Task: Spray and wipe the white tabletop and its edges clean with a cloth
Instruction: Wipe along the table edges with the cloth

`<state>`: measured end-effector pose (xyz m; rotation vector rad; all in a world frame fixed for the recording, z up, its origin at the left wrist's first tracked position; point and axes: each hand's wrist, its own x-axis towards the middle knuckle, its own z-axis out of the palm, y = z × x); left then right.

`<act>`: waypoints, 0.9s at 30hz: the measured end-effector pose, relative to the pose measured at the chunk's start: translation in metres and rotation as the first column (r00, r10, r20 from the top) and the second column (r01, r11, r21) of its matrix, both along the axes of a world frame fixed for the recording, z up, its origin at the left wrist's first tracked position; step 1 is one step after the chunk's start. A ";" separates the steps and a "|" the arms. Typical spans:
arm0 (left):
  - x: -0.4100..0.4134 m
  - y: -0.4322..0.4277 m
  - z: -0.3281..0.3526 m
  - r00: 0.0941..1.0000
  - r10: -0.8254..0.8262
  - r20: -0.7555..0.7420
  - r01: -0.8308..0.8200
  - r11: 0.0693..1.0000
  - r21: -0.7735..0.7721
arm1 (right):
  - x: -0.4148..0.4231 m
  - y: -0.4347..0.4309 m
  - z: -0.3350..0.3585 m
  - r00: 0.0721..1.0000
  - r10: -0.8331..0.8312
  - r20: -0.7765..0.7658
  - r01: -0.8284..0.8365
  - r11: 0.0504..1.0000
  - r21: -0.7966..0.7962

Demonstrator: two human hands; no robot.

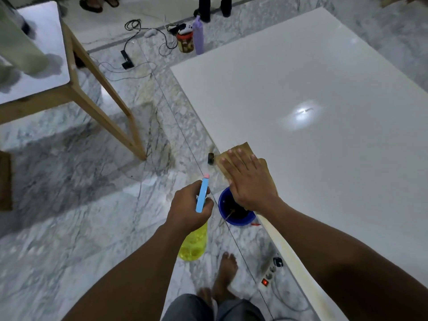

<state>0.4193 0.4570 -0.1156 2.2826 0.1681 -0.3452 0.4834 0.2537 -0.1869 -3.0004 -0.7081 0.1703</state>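
Note:
The white tabletop [312, 93] fills the right side of the view, its near left edge running down toward me. My right hand [249, 179] lies flat, fingers spread, pressing a tan cloth [240, 149] onto that left edge of the table. My left hand [187, 205] hangs over the floor just left of the table, closed around a yellow spray bottle [194, 244] with a light blue trigger head [202, 193] that points forward.
A blue bucket [234, 209] stands on the marble floor under the table edge. A power strip [271, 274] with cables lies near my bare feet. A second wood-legged table [92, 89] stands at the left. Bottles [198, 38], cables and people's feet are at the far end.

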 end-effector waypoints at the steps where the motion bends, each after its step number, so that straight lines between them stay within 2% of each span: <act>1: -0.007 -0.004 0.001 1.000 -0.013 0.003 0.013 1.000 0.007 | -0.011 -0.005 0.000 1.000 -0.007 -0.003 0.007 1.000 -0.001; 10: -0.092 -0.033 -0.001 0.993 -0.115 0.017 0.115 0.993 -0.008 | -0.112 -0.054 0.000 0.998 -0.015 0.060 0.017 0.999 -0.029; 16: -0.165 -0.050 -0.007 0.988 -0.149 -0.044 0.147 0.988 -0.043 | -0.188 -0.086 0.001 0.998 -0.037 0.047 0.040 0.997 -0.063; 27: -0.241 -0.101 0.003 0.983 -0.183 -0.033 0.182 0.983 -0.030 | -0.294 -0.136 0.003 0.998 -0.032 0.058 0.036 0.997 -0.064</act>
